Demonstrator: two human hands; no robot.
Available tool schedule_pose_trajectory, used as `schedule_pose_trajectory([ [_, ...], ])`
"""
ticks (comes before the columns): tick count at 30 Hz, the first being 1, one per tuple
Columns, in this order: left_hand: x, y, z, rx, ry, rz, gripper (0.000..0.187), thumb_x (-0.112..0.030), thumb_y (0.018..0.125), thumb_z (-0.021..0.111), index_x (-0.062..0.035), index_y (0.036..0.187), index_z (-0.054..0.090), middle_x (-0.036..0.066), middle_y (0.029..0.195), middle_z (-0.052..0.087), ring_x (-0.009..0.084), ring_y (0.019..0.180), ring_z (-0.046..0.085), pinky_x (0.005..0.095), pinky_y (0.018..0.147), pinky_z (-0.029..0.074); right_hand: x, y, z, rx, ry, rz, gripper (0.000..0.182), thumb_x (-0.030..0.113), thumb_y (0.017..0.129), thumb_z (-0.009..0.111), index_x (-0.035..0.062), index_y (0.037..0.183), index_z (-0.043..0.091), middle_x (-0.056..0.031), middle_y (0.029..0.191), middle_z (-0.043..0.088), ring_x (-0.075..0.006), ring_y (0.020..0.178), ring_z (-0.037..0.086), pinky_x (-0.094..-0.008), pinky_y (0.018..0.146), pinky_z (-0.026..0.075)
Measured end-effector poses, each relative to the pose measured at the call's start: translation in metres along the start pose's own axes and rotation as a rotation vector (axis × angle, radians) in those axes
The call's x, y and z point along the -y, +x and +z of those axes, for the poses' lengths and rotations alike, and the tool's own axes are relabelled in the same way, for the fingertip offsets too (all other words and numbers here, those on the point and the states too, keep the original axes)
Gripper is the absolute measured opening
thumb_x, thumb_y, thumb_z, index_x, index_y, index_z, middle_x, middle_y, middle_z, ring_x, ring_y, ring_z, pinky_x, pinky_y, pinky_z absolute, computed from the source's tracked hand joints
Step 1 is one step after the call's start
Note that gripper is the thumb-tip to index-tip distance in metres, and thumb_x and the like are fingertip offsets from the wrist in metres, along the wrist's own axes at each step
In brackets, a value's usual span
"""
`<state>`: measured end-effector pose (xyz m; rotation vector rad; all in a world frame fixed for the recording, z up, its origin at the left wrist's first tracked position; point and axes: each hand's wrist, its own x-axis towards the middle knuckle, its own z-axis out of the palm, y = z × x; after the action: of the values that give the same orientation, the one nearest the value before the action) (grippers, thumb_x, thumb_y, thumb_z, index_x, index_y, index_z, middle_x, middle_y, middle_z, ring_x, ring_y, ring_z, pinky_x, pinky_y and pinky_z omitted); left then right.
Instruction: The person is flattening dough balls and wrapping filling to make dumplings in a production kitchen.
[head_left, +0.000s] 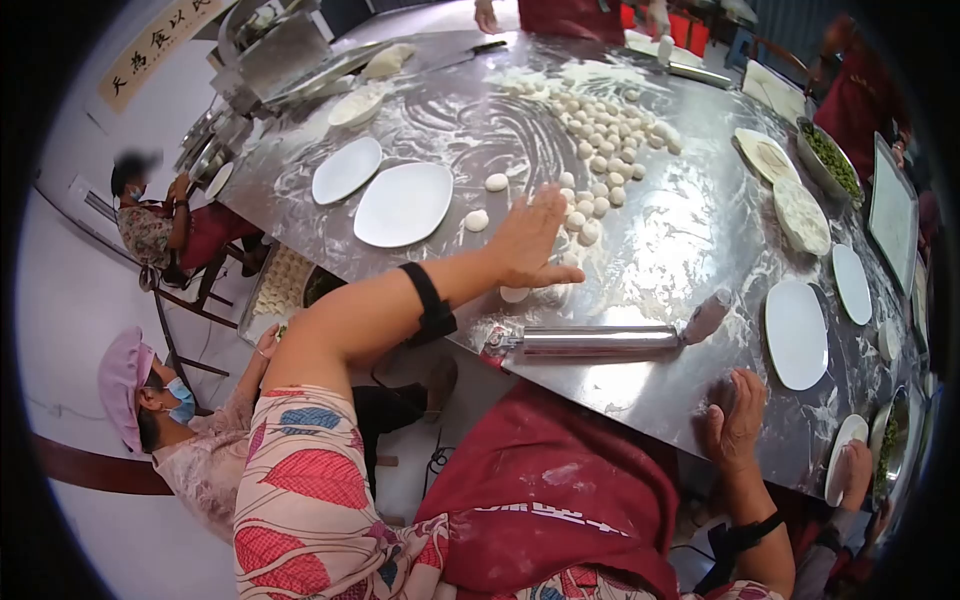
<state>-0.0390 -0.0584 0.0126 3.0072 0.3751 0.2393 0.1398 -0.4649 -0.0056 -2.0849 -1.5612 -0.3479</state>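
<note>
My left hand [532, 238] is stretched over the floured metal table, fingers extended and thumb apart. Its fingertips reach the near edge of a heap of small dough balls [600, 163]. Partly hidden beneath its wrist is a flattened dough piece [514, 294]. Two more dough pieces, one round [497, 182] and one nearby [476, 220], lie left of the hand. A metal rolling pin [600, 340] rests crosswise near the table's front edge, between both hands. At that edge, my right hand [738, 415] lies with its thumb apart from its fingers, holding nothing visible.
White plates stand at left [404, 204] and right [797, 334]. Bowls of green filling [830, 160] line the right side. A knife [470, 55] lies at the back. A masked person [180, 400] sits at lower left beside a tray of dumplings [284, 282]; others surround the table.
</note>
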Motion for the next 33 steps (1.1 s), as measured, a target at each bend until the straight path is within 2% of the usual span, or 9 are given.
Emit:
schedule_pose_trajectory([
  [2,-0.007,0.010,0.004,0.145,0.061,0.015,0.111,-0.073,0.083,0.043,0.0149,0.143,0.012,0.036,0.150,0.010,0.0450,0.142,0.009,0.0515,0.115,0.011,-0.004,0.003,0.000,0.000,0.012,-0.013,0.049,0.029,0.091,0.053,-0.0038,0.126,0.044,-0.0234,0.122,0.048,-0.0407,0.112,0.047,-0.0490,0.099,0.036],
  [6,-0.003,0.008,0.023,0.038,-0.036,0.028,0.108,-0.071,0.083,0.045,0.0151,0.142,0.016,0.034,0.151,0.010,0.0427,0.143,0.009,0.0508,0.115,0.011,0.001,0.001,-0.002,0.005,0.042,0.032,0.050,0.030,0.091,0.053,-0.0038,0.127,0.044,-0.0235,0.122,0.048,-0.0405,0.113,0.047,-0.0484,0.099,0.036],
  [10,-0.008,0.009,0.016,0.109,0.023,-0.038,0.104,-0.069,0.086,0.042,0.0127,0.144,0.015,0.032,0.152,0.011,0.0406,0.143,0.012,0.0465,0.116,0.013,-0.003,0.000,-0.002,-0.026,0.020,0.010,0.050,0.033,0.093,0.051,-0.0038,0.127,0.044,-0.0233,0.123,0.048,-0.0400,0.113,0.047,-0.0480,0.099,0.036],
  [14,0.003,0.015,-0.023,0.067,-0.505,-0.217,0.087,-0.061,0.094,0.036,0.0089,0.144,0.019,0.030,0.149,0.024,0.0378,0.141,0.023,0.0370,0.116,0.019,-0.007,-0.003,-0.005,-0.043,0.033,0.012,0.052,0.036,0.093,0.051,-0.0034,0.127,0.044,-0.0231,0.123,0.048,-0.0397,0.114,0.047,-0.0480,0.100,0.035],
  [15,0.031,0.015,0.000,-0.182,-0.506,-0.199,0.085,-0.060,0.094,0.037,0.0076,0.143,0.024,0.030,0.146,0.030,0.0385,0.139,0.027,0.0381,0.114,0.022,-0.006,-0.003,-0.004,-0.051,0.033,0.009,0.053,0.037,0.093,0.051,-0.0033,0.127,0.044,-0.0231,0.123,0.048,-0.0397,0.114,0.047,-0.0480,0.100,0.035],
  [17,0.025,-0.018,-0.039,-0.333,-0.501,-0.344,0.086,-0.060,0.092,0.043,0.0076,0.142,0.026,0.029,0.144,0.033,0.0388,0.137,0.030,0.0397,0.114,0.023,-0.002,-0.003,0.001,-0.063,0.041,0.007,0.053,0.038,0.093,0.051,-0.0033,0.127,0.044,-0.0230,0.124,0.048,-0.0398,0.114,0.046,-0.0481,0.100,0.035],
  [23,0.022,-0.124,-0.012,-0.050,-0.043,-0.386,0.098,-0.061,0.080,0.061,0.0047,0.143,0.026,0.028,0.149,0.024,0.0393,0.141,0.020,0.0507,0.113,0.018,-0.003,-0.003,0.004,-0.070,0.012,-0.006,0.053,0.038,0.094,0.049,-0.0038,0.127,0.045,-0.0233,0.124,0.049,-0.0403,0.114,0.047,-0.0482,0.099,0.036],
  [29,0.011,-0.094,0.010,-0.127,-0.125,-0.283,0.099,-0.060,0.076,0.066,-0.0025,0.146,0.026,0.027,0.150,0.022,0.0415,0.141,0.017,0.0524,0.113,0.014,-0.004,-0.002,0.002,-0.033,-0.017,-0.009,0.052,0.037,0.095,0.047,-0.0044,0.126,0.045,-0.0241,0.123,0.049,-0.0408,0.114,0.047,-0.0476,0.099,0.036],
  [33,0.000,-0.065,0.008,-0.052,-0.067,-0.037,0.068,-0.053,0.082,0.061,-0.0158,0.138,0.047,0.023,0.146,0.032,0.0405,0.138,0.027,0.0593,0.110,0.015,-0.004,0.000,0.000,0.005,-0.007,0.012,0.050,0.034,0.094,0.050,-0.0047,0.125,0.046,-0.0237,0.122,0.049,-0.0411,0.113,0.047,-0.0485,0.099,0.036],
])
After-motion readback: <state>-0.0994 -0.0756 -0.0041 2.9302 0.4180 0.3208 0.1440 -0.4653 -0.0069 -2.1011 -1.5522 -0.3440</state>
